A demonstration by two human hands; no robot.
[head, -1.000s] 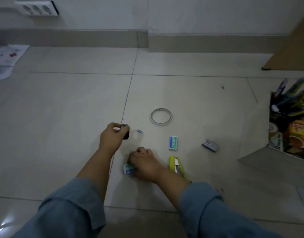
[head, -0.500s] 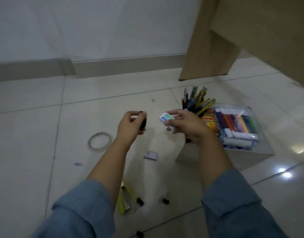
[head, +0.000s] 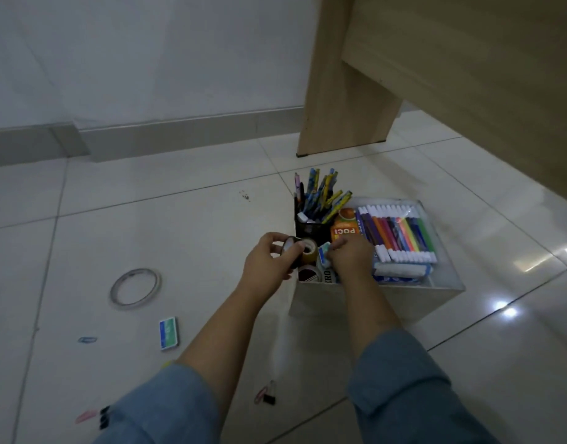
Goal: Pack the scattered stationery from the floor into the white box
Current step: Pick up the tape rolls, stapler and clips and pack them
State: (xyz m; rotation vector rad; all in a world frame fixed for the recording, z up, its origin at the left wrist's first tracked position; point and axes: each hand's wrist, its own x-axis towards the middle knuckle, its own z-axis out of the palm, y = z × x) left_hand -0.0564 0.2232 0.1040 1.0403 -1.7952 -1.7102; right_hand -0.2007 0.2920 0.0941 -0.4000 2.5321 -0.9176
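A person's left hand [head: 269, 261] pinches a small dark tape roll [head: 290, 251] at the left rim of the white square box [head: 372, 298], whose opening lies at the hand's 3 o'clock. The right hand [head: 349, 257], nearer and over the box, pinches a small white-and-blue packet [head: 324, 254]. On the pale floor tiles [head: 179, 235], toward 8 o'clock, lie one clear tape ring [head: 135, 287], one green-and-blue packet [head: 169, 333], one blue paper clip [head: 87, 340] and two pink clips [head: 86, 416].
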